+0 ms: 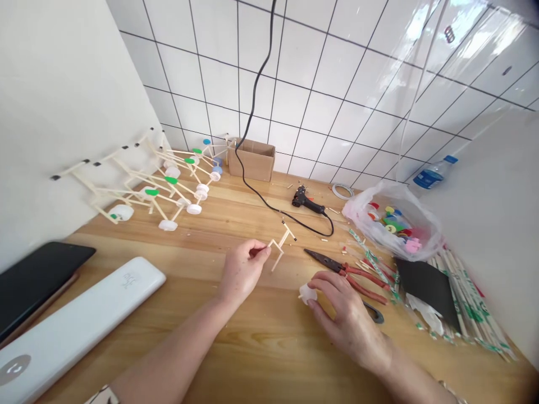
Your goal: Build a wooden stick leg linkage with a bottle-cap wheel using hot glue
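Note:
My left hand (244,268) pinches a small frame of thin wooden sticks (281,242), which has a crossbar with black tips at its upper end. To the right, my right hand (343,308) has its thumb and fingers closed on a white bottle cap (308,294) with a short stick end poking out of it. Pliers with red handles (349,272) lie just beyond my right hand. Part of a dark grey loop handle (374,312) shows from behind that hand. The two held pieces are apart.
Stick-built bikes with cap wheels (168,188) stand at the left. A black glue gun (307,200), cardboard box (251,161), tape roll (342,191) and bag of caps (393,224) are along the back. Wrapped chopsticks (471,303) lie right, a white power bank (84,325) left.

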Motion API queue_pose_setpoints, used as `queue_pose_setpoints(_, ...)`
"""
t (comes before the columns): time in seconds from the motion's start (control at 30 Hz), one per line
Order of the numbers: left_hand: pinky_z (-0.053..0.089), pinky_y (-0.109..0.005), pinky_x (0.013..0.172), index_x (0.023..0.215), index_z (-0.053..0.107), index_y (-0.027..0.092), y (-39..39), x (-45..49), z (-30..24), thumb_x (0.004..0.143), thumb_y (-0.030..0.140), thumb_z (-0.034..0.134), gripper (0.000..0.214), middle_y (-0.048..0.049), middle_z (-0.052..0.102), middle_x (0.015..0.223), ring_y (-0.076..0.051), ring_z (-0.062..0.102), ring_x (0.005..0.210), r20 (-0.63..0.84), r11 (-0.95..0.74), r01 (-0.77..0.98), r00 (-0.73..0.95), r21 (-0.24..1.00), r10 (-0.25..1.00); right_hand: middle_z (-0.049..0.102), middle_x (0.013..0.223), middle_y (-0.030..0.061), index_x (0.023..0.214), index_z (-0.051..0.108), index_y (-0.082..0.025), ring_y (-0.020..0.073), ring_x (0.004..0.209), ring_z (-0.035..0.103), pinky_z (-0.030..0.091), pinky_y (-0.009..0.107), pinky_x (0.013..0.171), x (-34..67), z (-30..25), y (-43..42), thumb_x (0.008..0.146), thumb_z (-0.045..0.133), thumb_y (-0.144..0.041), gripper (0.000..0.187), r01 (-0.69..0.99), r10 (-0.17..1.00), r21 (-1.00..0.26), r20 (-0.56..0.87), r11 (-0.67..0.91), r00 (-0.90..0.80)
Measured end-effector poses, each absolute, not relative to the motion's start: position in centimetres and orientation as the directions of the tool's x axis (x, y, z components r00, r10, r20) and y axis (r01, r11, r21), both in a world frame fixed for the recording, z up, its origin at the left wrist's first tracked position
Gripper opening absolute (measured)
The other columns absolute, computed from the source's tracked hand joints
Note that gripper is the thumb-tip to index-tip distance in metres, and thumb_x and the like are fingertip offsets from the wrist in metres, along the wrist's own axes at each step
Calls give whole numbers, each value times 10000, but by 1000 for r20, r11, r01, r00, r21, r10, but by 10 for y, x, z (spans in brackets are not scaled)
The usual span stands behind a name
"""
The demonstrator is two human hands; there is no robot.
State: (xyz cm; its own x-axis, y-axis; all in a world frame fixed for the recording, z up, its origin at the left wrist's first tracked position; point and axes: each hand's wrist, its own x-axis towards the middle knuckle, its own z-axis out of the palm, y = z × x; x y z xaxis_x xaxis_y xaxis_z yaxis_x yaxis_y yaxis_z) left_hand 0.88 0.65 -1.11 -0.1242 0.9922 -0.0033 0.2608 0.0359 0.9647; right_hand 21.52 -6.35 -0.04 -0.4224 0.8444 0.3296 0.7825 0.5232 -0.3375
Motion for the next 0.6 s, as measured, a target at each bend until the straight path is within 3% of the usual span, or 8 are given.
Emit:
queue_pose_setpoints(0.33,388,-283,600,628,673,211,9,8,-18,696,260,631,94,-28,675,602,-202,594,598,31,19,386,-123,922,992,554,1193,127,1171,511,-196,265,1112,548,498,437,937,218,-6,-63,794,531,-106,388,782,854,-343,209,520,-476)
queue_pose_setpoints(0.6,338,-284,603,578,636,215,9,8,-18,706,199,600,133,-25,653,601,-195,564,597,37,13,514,-87,858,995,599,1141,130,1143,524,-188,258,1055,580,519,440,892,213,-10,-61,828,473,-65,343,756,820,-320,242,572,-518)
